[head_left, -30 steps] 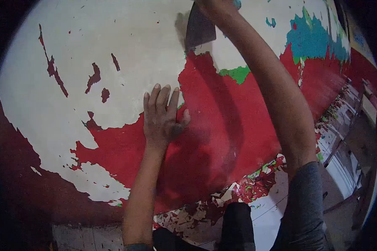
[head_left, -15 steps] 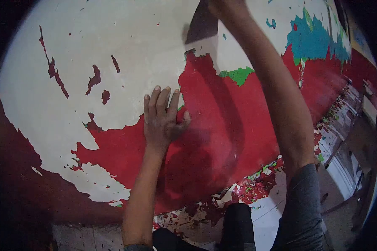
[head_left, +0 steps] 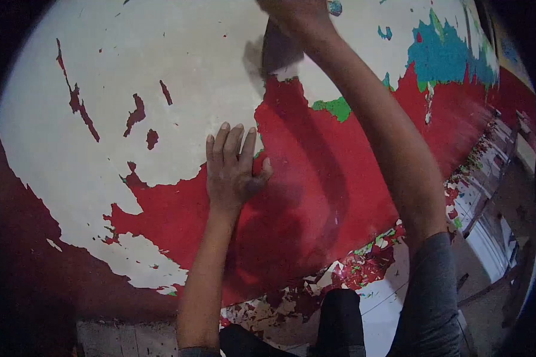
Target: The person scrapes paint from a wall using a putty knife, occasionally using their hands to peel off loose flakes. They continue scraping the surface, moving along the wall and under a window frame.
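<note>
Flat against the wall lies my left hand (head_left: 229, 172), fingers spread upward, holding nothing. It straddles the jagged edge between the off-white paint layer (head_left: 173, 53) and the exposed red surface (head_left: 315, 172). At the top, my right hand (head_left: 295, 15) is closed, its fingers partly cut off by the frame. Below it shows a dark, flat, wide blade that looks like a scraper (head_left: 281, 50); its handle is hidden. The lower edge of the blade is near the upper tip of the red area, against off-white paint. Shadows fall beside the blade and across the red.
A teal patch (head_left: 438, 56) and a green patch (head_left: 336, 109) show on the wall. Paint flakes (head_left: 363, 268) lie heaped along its foot. My dark-clothed knee (head_left: 341, 318) is close to the debris. Light floor tiles (head_left: 384, 303) extend to the right.
My right hand and the scraper have moved down and left along the off-white paint. My left hand stays on the wall in nearly the same place.
</note>
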`<state>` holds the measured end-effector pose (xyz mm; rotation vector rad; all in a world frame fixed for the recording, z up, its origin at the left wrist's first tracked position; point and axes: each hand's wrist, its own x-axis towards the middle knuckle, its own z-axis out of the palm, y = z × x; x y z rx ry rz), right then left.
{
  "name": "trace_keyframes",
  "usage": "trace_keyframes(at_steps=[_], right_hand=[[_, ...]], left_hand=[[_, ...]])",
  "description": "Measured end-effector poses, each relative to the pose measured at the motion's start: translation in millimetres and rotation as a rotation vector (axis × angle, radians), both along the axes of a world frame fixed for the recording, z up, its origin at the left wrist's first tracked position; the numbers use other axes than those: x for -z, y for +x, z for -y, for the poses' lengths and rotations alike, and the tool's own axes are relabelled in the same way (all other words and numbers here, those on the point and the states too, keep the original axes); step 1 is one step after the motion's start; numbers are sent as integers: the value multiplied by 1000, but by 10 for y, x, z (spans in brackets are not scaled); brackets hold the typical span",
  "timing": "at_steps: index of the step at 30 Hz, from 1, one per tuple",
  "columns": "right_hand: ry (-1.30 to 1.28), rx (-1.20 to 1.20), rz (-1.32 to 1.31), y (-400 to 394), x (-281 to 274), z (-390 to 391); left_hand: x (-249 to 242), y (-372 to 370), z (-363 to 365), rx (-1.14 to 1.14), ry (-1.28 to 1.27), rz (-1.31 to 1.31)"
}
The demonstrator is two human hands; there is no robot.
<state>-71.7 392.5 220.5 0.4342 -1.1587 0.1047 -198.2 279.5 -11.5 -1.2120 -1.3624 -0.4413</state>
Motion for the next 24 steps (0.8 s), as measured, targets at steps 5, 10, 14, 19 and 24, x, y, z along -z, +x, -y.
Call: trace_keyframes(at_steps=[5,10,14,19,24], right_hand=[[-181,-119,53,44,-51,18],[-206,-222,146,84,1,103],[-181,-148,158,82,-3,21],[-22,818,-372,-36,-132,-91],[-196,285,217,172,-81,72]], left_hand=[[6,-9,-13,1,4,-5],[9,-1,-5,12,-7,24],[13,13,-18,28,9,39],[-8,29,11,28,-27,70],[-25,28,25,34,-15,36]])
